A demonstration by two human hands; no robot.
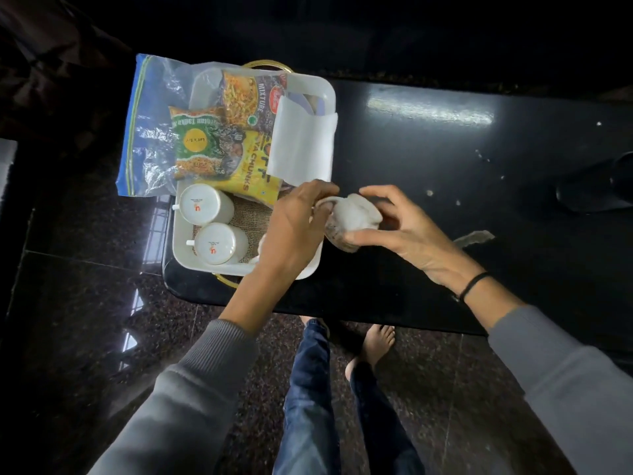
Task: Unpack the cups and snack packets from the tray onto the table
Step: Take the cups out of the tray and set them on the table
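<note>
From the head view, the first cup is mid-unpacking: a white cup (352,217) hangs tilted on its side just past the right edge of the tray (219,269), above the dark tabletop (445,159). I cannot tell whether it touches the surface. The left hand (294,228) pinches the loop handle, and the right hand (400,231) curls its fingers and thumb round the body, so both are clamped on the same cup. The next move probably calls for turning it upright, setting its base on the bare tabletop to the right and letting go, then going back for the rest. Two more cups (202,204) lie upside down side by side in the near end of the tray, with smooth glazed bases, small printed marks and round walls. They rest on a coarse burlap liner (248,214). Further back are three glossy, crinkly snack packets (253,166), flat and overlapping, in green, yellow and orange print. A folded white paper sheet (301,145) drapes over the tray's right rim, and a clear zip bag (150,125) with a blue edge spills off the left side. The tray is a matte white rectangle with rounded corners and a gold handle (267,65). The tabletop is polished and reflective, flecked with pale crumbs.
</note>
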